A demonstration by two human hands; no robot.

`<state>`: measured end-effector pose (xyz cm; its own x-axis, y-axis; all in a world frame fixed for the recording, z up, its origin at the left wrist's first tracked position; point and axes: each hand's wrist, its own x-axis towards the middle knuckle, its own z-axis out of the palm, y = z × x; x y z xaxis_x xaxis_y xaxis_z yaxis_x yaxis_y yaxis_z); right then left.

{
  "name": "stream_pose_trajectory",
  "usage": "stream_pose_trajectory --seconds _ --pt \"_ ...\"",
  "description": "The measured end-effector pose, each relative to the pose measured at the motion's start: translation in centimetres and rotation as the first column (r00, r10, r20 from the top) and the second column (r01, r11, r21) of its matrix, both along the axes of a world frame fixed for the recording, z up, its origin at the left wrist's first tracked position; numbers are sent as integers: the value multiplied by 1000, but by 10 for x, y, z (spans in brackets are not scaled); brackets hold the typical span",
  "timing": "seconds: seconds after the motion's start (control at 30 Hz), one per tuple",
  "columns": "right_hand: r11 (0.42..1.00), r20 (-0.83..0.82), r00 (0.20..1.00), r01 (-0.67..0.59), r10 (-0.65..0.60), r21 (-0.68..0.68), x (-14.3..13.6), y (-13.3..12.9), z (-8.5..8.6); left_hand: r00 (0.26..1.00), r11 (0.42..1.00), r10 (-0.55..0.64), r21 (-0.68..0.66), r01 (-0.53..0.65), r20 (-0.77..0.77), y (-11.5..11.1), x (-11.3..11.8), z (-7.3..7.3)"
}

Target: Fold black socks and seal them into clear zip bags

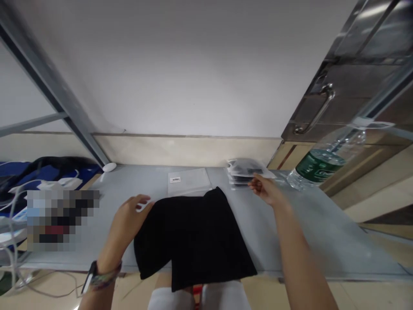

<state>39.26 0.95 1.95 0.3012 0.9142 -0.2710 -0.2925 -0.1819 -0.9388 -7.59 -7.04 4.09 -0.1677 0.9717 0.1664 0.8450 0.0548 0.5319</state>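
A pair of black shorts (200, 237) lies spread flat, its lower part reaching past the table's front edge. My left hand (133, 215) is at the upper left corner of the shorts, fingers bent and apart, the thumb close to the cloth. Beyond the shorts rests a clear plastic bag (190, 181) with a small white label, partly covered by them. My right hand (263, 189) is closed at the front edge of a stack of clear bags with dark contents (243, 168). What its fingertips pinch, if anything, is hidden.
A large water bottle (322, 161) with a green label stands at the right. A white oval object (109, 167) sits by the metal post (80, 133). White cables (14, 215) and clutter fill the left end of the grey table (309, 232).
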Motion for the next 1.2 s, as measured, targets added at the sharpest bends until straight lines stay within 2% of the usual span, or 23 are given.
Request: stream_pose_trajectory --seconds 0.07,0.13,0.23,0.3,0.33,0.4,0.47,0.5,0.57,0.63,0.73,0.83,0.9,0.93,1.0,1.1,1.2 --pt "996 68 996 -47 51 -71 -1 -9 5 988 987 147 -50 -149 -42 -18 -7 -10" --pt "984 191 967 -149 167 -102 -9 -19 13 979 971 197 -125 -203 -54 -35 -6 -20" --pt "928 386 850 -369 358 -49 -40 -36 24 969 941 226 -234 -244 -102 -56 3 -29" --pt "878 552 732 -479 399 -1 -69 -49 27 964 933 220 -257 -253 -152 -65 7 -32" --pt "844 660 641 -536 391 21 -84 -56 25 964 936 213 -250 -248 -160 -67 7 -33" --pt "772 841 436 -634 321 34 -109 -72 16 972 953 200 -206 -223 -126 -68 4 -34" --pt "704 921 270 -710 280 -6 -126 -86 0 978 971 201 -122 -207 -58 -66 -2 -36" --pt "685 945 202 -728 258 -31 -131 -92 -9 979 976 201 -79 -201 -15 -64 -5 -37" --pt "690 976 103 -721 193 -60 -136 -100 -24 970 978 209 -19 -208 121 -60 -11 -40" --pt "735 991 53 -676 120 -53 -138 -102 -31 926 976 212 -24 -216 313 -58 -14 -43" --pt "791 997 72 -611 20 29 -147 -95 -23 815 967 251 -96 -236 522 -61 -12 -46" --pt "758 987 159 -644 6 99 -171 -80 0 769 962 254 -74 -262 587 -70 -6 -49" --pt "685 977 192 -725 97 74 -196 -65 15 780 975 194 -31 -219 595 -77 -3 -51" --pt "632 974 175 -774 146 44 -210 -56 22 801 983 159 -14 -185 578 -80 -2 -52" --pt "499 972 104 -866 209 -15 -240 -36 31 865 991 114 4 -133 489 -85 -1 -51" --pt "230 955 -62 -964 289 -132 -282 -4 39 948 992 123 -24 -121 294 -88 3 -47" --pt "93 941 -156 -977 301 -192 -313 23 45 973 991 133 -36 -129 189 -89 8 -41"
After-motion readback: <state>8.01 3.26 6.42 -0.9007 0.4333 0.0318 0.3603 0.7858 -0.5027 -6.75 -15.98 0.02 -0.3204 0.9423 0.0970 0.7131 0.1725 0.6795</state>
